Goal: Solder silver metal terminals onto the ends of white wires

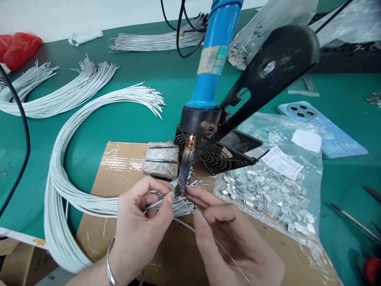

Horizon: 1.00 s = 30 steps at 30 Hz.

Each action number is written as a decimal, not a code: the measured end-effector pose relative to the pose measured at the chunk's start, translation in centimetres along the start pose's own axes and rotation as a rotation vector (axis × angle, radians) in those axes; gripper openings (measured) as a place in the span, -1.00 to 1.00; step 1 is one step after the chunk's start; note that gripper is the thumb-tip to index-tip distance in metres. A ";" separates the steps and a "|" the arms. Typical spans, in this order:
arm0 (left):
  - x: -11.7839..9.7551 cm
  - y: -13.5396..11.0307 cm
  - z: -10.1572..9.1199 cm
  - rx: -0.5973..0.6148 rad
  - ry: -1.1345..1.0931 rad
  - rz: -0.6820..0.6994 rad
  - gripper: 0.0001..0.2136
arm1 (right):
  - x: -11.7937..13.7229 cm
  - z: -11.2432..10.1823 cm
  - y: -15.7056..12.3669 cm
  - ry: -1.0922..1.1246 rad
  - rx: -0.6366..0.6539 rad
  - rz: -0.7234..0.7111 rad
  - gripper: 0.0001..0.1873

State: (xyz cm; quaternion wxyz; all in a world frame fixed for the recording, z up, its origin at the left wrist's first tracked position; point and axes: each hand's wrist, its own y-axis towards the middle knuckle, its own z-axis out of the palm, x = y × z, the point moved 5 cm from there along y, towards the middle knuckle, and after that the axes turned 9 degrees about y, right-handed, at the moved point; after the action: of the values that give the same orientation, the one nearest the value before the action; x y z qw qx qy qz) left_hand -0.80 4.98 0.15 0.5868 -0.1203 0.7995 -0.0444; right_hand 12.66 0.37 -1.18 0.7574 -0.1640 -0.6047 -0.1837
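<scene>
My left hand is closed in a pinch on a white wire, its fingertips close to the tip of a soldering iron. The iron has a blue handle and points down from a black bracket. To the right of the tip, my right hand is closed on a thin silvery strand of solder wire, which trails toward the bottom edge. Fingers partly hide the wire end at the tip. Beneath the hands lies a curved bundle of white wires, its dark-tipped ends behind the iron.
A cardboard sheet covers the bench front, with a wire-wrapped block and a black fan behind the iron. At right lie a bag of small metal pieces, a blue phone and tweezers. More wire bundles lie left.
</scene>
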 end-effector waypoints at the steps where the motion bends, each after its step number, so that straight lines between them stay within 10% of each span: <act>1: 0.0 0.0 0.0 -0.004 0.006 -0.004 -0.90 | 0.0 0.0 0.0 0.003 -0.002 0.001 -0.77; 30: 0.2 0.0 -0.1 -0.014 0.026 0.023 -0.90 | 0.0 0.0 0.0 -0.039 0.025 -0.009 -0.78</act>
State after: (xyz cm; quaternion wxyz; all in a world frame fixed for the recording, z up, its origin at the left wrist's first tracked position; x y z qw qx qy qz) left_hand -0.98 4.88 0.02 0.5761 -0.1148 0.8085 -0.0335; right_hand 12.71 0.39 -1.14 0.7465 -0.1554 -0.6225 -0.1764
